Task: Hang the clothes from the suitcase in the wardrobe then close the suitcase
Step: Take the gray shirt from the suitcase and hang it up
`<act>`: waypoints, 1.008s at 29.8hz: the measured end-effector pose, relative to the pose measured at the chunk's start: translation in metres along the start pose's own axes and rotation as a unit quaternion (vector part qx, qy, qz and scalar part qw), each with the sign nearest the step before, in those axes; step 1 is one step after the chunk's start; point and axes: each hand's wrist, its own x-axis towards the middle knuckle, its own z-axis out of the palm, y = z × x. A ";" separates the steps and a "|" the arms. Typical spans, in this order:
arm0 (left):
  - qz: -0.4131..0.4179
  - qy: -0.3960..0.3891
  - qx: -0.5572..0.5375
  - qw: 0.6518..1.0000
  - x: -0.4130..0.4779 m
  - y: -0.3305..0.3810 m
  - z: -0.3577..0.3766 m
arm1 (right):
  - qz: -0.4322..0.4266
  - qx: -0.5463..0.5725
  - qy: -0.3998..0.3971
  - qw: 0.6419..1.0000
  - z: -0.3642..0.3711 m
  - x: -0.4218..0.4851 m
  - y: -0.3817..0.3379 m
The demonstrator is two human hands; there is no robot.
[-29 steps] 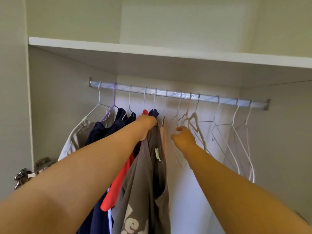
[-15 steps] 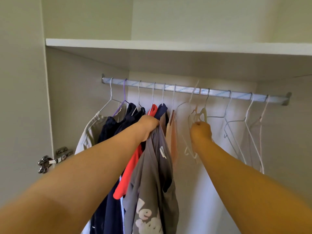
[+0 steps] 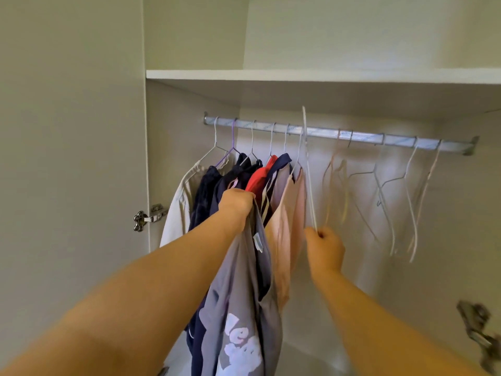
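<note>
Since half a second ago the right hand has dropped well below the rail, bringing a white hanger with it. The hanger's hook now stands free above the rail instead of over it, and the fingers are curled round its lower end. The left hand is clenched on the bunched top of a grey T-shirt, held below the rail in front of the hung clothes at the rail's left end. The suitcase is out of sight.

To do this step well, I judge the hanger should come straight out from the rail, clear of the empty hangers toward the rail's right end. The left hand should then loosen so the neck opens and each hanger arm slides inside.
</note>
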 end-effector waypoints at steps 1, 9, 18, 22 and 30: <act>-0.001 0.003 -0.004 1.000 -0.003 -0.002 -0.007 | -0.007 -0.010 -0.003 1.000 -0.002 -0.009 0.002; 0.134 0.012 0.014 0.991 -0.021 0.023 -0.051 | -0.104 -0.045 -0.018 0.993 -0.010 -0.029 -0.017; 0.201 0.016 0.203 0.958 -0.041 0.062 -0.132 | -0.184 -0.119 -0.095 0.971 0.032 -0.063 -0.038; 0.226 0.011 0.310 0.923 -0.056 0.056 -0.152 | -0.161 -0.106 -0.201 0.960 0.062 -0.073 -0.057; 0.119 0.031 0.300 0.946 -0.044 0.027 -0.189 | -0.040 0.062 -0.172 0.982 0.124 -0.096 -0.124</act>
